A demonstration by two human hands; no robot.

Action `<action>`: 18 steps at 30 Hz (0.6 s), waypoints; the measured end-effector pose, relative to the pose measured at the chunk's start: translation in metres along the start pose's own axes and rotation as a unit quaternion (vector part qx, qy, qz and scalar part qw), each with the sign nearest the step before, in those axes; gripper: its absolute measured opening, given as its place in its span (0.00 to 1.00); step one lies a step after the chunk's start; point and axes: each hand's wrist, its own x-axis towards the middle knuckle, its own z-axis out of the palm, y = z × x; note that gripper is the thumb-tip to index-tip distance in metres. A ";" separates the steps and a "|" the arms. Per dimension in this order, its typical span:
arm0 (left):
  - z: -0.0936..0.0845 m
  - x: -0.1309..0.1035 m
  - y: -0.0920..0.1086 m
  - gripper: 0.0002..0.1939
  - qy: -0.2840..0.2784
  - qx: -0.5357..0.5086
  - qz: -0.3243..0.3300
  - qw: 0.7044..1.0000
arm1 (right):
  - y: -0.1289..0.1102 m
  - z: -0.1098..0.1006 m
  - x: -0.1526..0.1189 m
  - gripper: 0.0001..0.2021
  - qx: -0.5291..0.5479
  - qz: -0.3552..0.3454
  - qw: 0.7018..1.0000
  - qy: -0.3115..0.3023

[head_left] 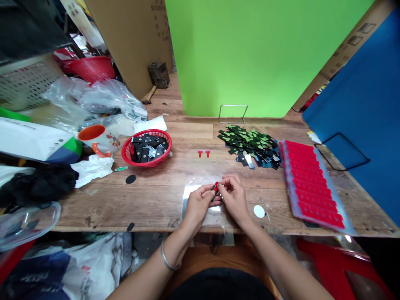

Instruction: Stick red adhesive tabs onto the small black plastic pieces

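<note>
Near the table's front edge, my left hand pinches a small black piece with a red part on it. The fingertips of my right hand are closed on the same red part. Beneath both hands lies a clear plastic sheet. Beyond them, two small red T-shaped pieces lie on the wood. A red basket at the left holds black pieces. To the right are a heap of black and green pieces and a sheet with rows of red pieces.
An orange and white mug and a crumpled white tissue are left of the basket. A white disc lies right of my hands. A green board stands at the back, a blue board at the right.
</note>
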 end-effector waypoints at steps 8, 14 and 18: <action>0.000 0.000 0.001 0.19 -0.008 0.005 -0.001 1.000 | 0.000 0.000 0.003 0.03 -0.003 -0.004 1.000 -0.004; 0.000 0.000 0.002 0.19 -0.016 0.007 -0.002 1.000 | -0.003 -0.002 0.003 0.03 -0.005 -0.009 1.000 -0.017; -0.001 0.000 0.003 0.19 -0.018 0.012 -0.004 1.000 | -0.003 -0.004 0.004 0.03 -0.002 -0.010 1.000 -0.025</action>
